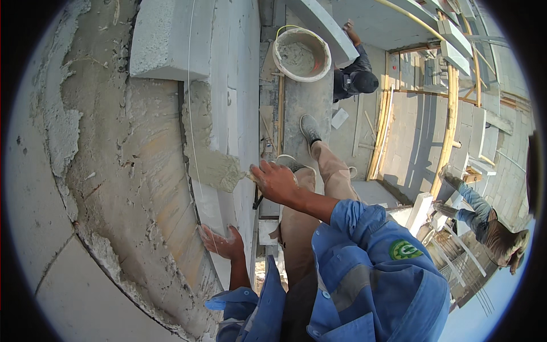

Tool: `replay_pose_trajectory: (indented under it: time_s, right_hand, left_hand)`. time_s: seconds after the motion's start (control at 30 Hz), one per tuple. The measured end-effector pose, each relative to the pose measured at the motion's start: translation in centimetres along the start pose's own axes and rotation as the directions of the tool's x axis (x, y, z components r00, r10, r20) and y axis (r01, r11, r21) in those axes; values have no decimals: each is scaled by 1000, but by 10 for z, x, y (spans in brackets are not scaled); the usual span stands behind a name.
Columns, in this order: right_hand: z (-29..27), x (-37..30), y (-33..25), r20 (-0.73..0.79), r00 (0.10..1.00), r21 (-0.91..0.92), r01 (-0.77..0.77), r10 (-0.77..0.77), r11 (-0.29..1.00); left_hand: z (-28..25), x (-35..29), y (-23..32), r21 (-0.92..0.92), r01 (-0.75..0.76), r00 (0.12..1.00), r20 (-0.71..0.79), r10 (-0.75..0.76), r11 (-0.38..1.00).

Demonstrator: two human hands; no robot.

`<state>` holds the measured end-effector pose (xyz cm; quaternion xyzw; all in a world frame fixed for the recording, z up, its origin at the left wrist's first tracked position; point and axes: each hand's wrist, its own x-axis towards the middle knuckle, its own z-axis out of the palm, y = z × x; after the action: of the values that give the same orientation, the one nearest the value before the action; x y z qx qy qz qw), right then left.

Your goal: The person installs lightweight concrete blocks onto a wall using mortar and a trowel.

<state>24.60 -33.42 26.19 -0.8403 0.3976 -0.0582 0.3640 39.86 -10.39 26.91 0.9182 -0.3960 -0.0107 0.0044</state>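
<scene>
My right hand (275,182) is closed round the handle of a trowel (250,174). Its blade end meets grey mortar (213,167) and cannot be told apart from it. That mortar runs as a rough strip along the top of a pale block course (219,202). Lower down, my left hand (223,243) rests on the same course with its fingers apart, holding nothing. A thin white string line (190,85) stretches along the course over the mortar. At the strip's far end stands a pale grey block (171,40).
A bucket of mortar (302,54) stands on the platform (296,105) beyond my feet. A co-worker in a dark cap (364,82) is below it, one arm raised against a panel. Another person's legs (476,202) show at right, near bamboo poles (447,137). Rough, mortar-smeared concrete (125,154) lies left.
</scene>
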Motion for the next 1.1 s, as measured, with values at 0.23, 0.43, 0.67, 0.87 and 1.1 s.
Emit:
replay_pose_trajectory:
  time_s: [0.23, 0.43, 0.67, 0.87, 1.1]
  right_hand:
    - [39, -43, -5, 82, 995, 119, -72, 62, 990]
    - [53, -89, -36, 104, 993, 209, -77, 56, 975]
    - [50, -113, -31, 189, 972, 447, -212, 139, 869]
    - [45, -112, -20, 90, 926, 581, -347, 366, 736]
    - [38, -131, -7, 8, 893, 662, -342, 451, 667]
  left_hand:
    - [4, 3, 4, -28, -60, 997, -47, 59, 998]
    - [-4, 5, 5, 83, -23, 1000, -4, 23, 996]
    - [-3, 9, 10, 52, -341, 929, 171, 329, 938]
    - [-5, 23, 3, 28, -564, 802, 259, 538, 826]
    - [-27, 40, -34, 61, -677, 712, 306, 632, 734]
